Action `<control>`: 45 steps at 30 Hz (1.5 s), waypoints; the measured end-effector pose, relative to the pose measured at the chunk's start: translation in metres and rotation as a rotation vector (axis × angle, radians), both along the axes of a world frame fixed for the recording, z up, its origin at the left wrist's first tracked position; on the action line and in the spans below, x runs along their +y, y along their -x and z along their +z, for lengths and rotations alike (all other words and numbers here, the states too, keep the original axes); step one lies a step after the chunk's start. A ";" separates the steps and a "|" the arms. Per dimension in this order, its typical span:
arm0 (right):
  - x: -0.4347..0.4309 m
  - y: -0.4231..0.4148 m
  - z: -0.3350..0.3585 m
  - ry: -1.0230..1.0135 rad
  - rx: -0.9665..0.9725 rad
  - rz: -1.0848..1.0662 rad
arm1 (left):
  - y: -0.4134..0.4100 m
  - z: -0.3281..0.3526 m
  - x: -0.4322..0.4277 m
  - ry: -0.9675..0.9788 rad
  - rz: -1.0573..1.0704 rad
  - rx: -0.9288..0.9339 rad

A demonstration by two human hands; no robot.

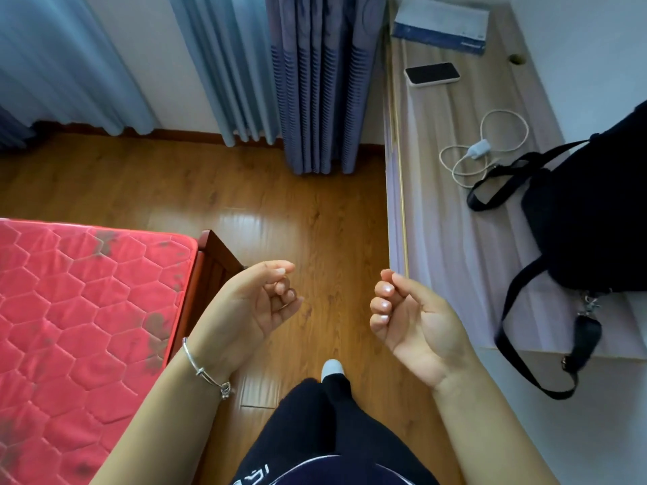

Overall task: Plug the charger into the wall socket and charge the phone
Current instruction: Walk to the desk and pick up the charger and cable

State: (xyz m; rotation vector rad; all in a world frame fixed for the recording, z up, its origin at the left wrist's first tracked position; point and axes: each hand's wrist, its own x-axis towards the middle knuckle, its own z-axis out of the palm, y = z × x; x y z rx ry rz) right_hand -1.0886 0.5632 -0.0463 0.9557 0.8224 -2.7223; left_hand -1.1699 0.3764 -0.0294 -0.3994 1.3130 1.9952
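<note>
Left hand (252, 302), right hand (413, 316): palms up over floor (245, 190), fingers (381, 304) loosely curled, holding nothing, likely poised to reach. Charger (479, 148): cable (507, 117) coiled, on worktop (437, 239) just beside bag (577, 222), untouched. Phone (432, 74): farther along worktop, screen up. Socket: not visible.

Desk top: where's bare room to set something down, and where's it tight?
Bare: the strip of desk between phone and charger, and the near stretch along the front edge, left of the bag, by the right hand. Tight: the cable loops meet the bag's strap; a box fills the far end.
</note>
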 end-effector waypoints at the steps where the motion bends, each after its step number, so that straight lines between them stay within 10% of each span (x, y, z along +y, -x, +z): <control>1: 0.004 0.007 0.000 0.000 0.002 0.009 | 0.007 0.000 0.003 -0.007 0.000 0.001; 45: 0.175 0.278 0.002 0.072 -0.020 -0.662 | 0.372 -0.005 0.242 -0.013 -0.480 -0.041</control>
